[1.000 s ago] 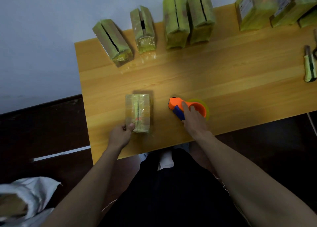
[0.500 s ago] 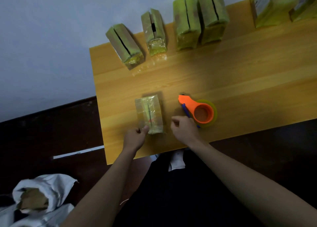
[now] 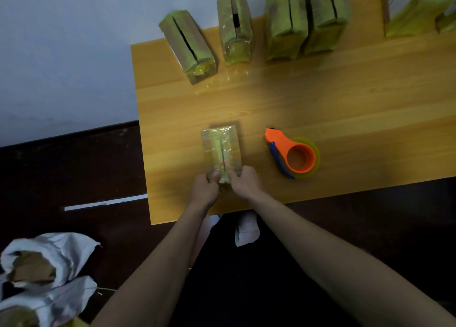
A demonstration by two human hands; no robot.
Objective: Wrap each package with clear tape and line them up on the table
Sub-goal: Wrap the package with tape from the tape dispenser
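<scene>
A wooden table [image 3: 345, 99] fills the frame, set against a pale wall, as a person seated at its near edge works on a tape-wrapped package [image 3: 221, 151] lying flat near the table's near-left corner. Along the far edge stands a row of four green packages [image 3: 259, 30], the two on the right touching, the two on the left apart and slightly skewed; more green packs [image 3: 407, 8] sit at the far right. On the floor at near left lie white sacks [image 3: 47, 262]. An orange tape dispenser [image 3: 293, 155] rests on the table just right of the package, untouched. Both hands meet at the package's near end: the left hand [image 3: 205, 189] and the right hand [image 3: 244, 181] each pinch that end with curled fingers, thumbs on top. The package looks light and fairly firm, a block-shaped pack whose glossy tape skin is likely slick; gripping across its short ends or flanks, rather than the shiny top face, would probably hold best when carrying it to the row.
</scene>
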